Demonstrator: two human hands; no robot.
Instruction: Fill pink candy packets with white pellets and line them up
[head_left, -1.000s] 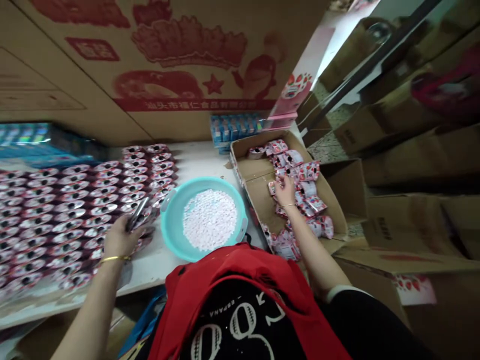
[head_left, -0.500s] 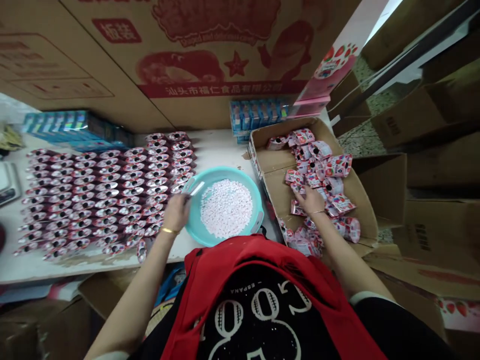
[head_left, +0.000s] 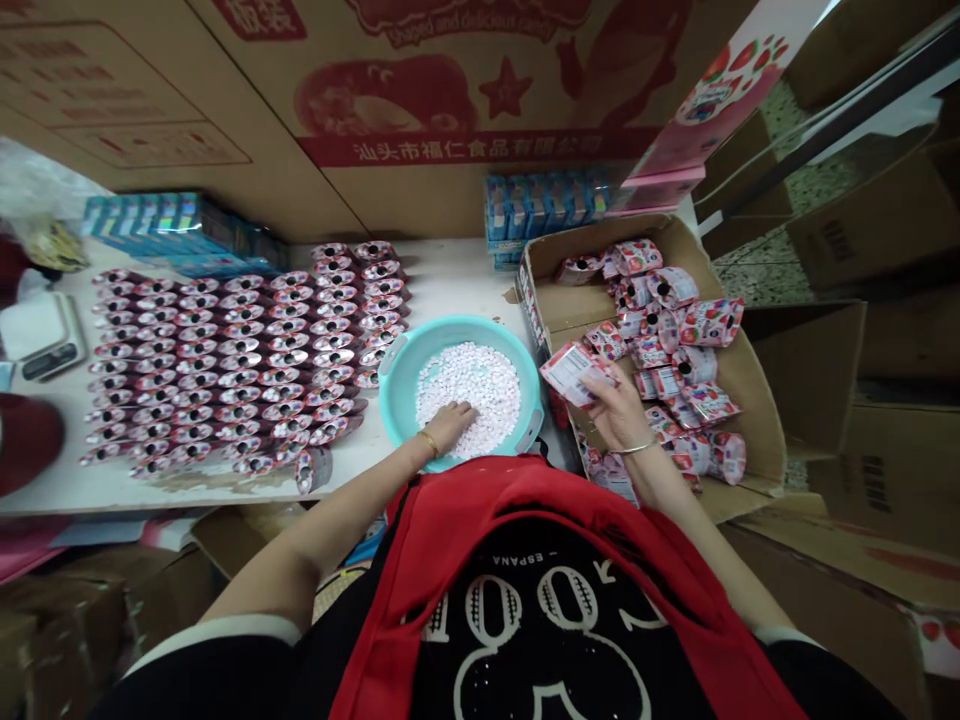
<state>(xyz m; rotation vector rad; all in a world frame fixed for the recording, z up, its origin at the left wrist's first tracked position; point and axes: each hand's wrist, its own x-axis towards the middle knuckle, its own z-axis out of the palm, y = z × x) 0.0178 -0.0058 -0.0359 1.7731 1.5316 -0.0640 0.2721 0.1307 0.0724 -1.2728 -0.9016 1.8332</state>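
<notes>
Right now your two hands are well apart, each at its own job. Your left hand (head_left: 448, 428) is down in the teal basin (head_left: 405, 377), fingertips among the small pale pieces (head_left: 491, 390) heaped on its bottom; the fingers' undersides are hidden, so you cannot tell whether they are closed on anything. Your right hand (head_left: 621, 412) has thumb and fingers pinched on a pink-and-white packet (head_left: 574, 372), which you hold tilted just right of the basin, over the near-side edge of an open cardboard tray (head_left: 566, 308).

Inside that tray, more pink packets (head_left: 709, 322) lie loose in a jumble, mostly toward its right side. Left of the basin, standing packets (head_left: 244, 345) fill the desk (head_left: 450, 275) in close rows, their dark openings showing on top; one packet (head_left: 311, 468) sits at the near end of the rows, close to the desk's front edge.

Behind them you have one stack of blue boxes (head_left: 169, 225), and a second blue stack (head_left: 544, 210) stands behind the basin, near the tray's far left corner. A scale (head_left: 45, 330) rests at your far left. Large printed cartons (head_left: 375, 200) wall off the back.
</notes>
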